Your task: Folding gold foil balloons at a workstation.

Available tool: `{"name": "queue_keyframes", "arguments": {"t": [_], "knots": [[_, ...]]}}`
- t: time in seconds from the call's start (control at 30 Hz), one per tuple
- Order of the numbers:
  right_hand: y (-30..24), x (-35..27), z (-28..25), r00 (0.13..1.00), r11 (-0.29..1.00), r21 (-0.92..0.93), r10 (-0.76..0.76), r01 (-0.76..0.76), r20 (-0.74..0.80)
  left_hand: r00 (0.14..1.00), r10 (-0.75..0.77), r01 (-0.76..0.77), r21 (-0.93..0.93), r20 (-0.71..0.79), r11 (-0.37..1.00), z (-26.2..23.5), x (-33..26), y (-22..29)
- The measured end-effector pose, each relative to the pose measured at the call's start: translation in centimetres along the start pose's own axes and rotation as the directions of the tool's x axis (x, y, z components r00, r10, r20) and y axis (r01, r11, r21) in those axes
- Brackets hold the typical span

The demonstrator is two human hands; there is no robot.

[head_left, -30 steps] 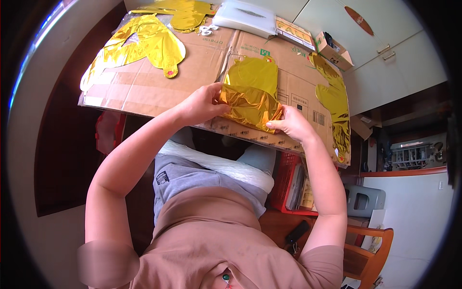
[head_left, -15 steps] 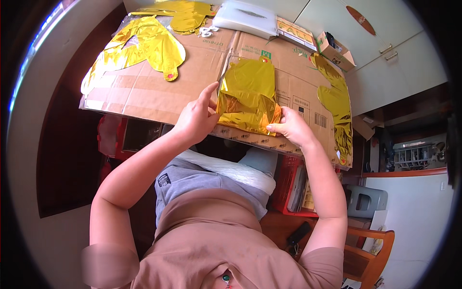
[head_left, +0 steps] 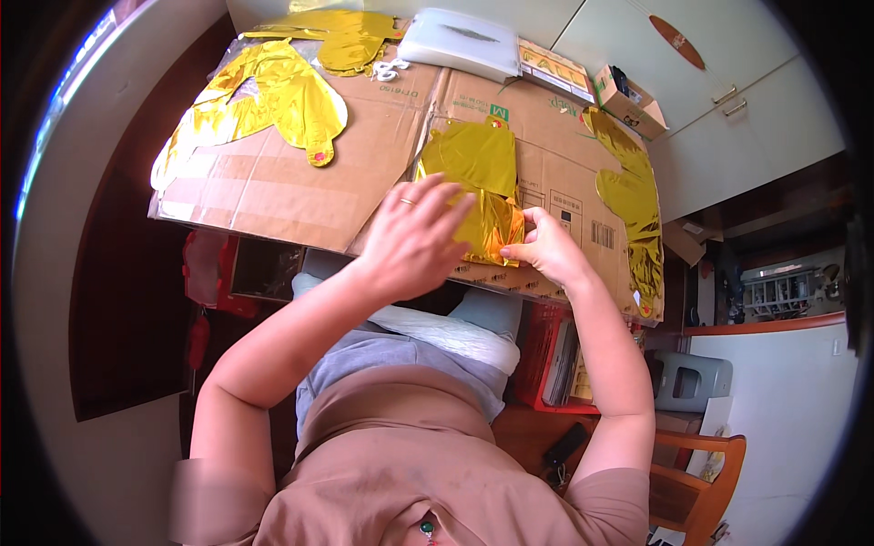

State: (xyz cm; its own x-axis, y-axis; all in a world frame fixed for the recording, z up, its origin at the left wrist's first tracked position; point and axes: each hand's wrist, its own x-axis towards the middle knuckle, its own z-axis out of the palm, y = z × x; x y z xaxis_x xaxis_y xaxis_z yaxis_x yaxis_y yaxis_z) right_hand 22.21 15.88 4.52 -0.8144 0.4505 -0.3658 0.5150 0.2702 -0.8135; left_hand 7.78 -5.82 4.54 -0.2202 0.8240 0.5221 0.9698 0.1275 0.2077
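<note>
The foil [head_left: 472, 156] is gold, the cardboard [head_left: 382, 127] brown with green print [head_left: 500, 113], the shirt [head_left: 391, 464] brown

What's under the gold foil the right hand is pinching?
Brown cardboard shows around the gold foil. Directly beneath, everything is covered, so I can't tell if anything else lies there. The left hand hides part of the foil.

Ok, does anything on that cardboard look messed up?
Nothing looks spilled. The middle gold foil piece looks a bit odd: its near end, pinched by the right hand, is wrinkled, while its far end lies smoother. The left hand hides part of it.
</note>
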Motion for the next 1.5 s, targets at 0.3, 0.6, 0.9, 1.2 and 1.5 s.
{"name": "queue_keyframes", "arguments": {"t": [0.3, 0.6, 0.9, 1.2, 1.5], "knots": [[0.4, 0.1, -0.2, 0.998, 0.99, 0.139, 0.004, -0.012, 0.058, 0.982, -0.1, 0.095, 0.038, 0.162, 0.995, 5.3, -1.2, -0.4], [-2.3, 0.7, -2.9, 0.961, 0.982, 0.073, 0.154, -0.175, 0.23, 0.976, -0.093, 0.082, 0.064, 0.197, 0.995, 5.5, -1.0, -0.4], [-1.7, 3.4, -3.3, 0.983, 0.996, 0.005, 0.083, -0.085, 0.163, 0.982, -0.084, 0.077, 0.051, 0.17, 0.996, 5.3, -1.1, -0.3], [-2.0, 4.5, -3.6, 0.969, 0.996, -0.016, 0.089, -0.087, 0.233, 0.978, -0.1, 0.091, 0.055, 0.184, 0.994, 5.4, -1.1, -0.3], [-1.3, 5.5, -3.3, 0.981, 0.995, -0.097, 0.014, 0.005, 0.193, 0.979, -0.101, 0.093, 0.052, 0.177, 0.994, 5.3, -1.1, -0.3]]}}
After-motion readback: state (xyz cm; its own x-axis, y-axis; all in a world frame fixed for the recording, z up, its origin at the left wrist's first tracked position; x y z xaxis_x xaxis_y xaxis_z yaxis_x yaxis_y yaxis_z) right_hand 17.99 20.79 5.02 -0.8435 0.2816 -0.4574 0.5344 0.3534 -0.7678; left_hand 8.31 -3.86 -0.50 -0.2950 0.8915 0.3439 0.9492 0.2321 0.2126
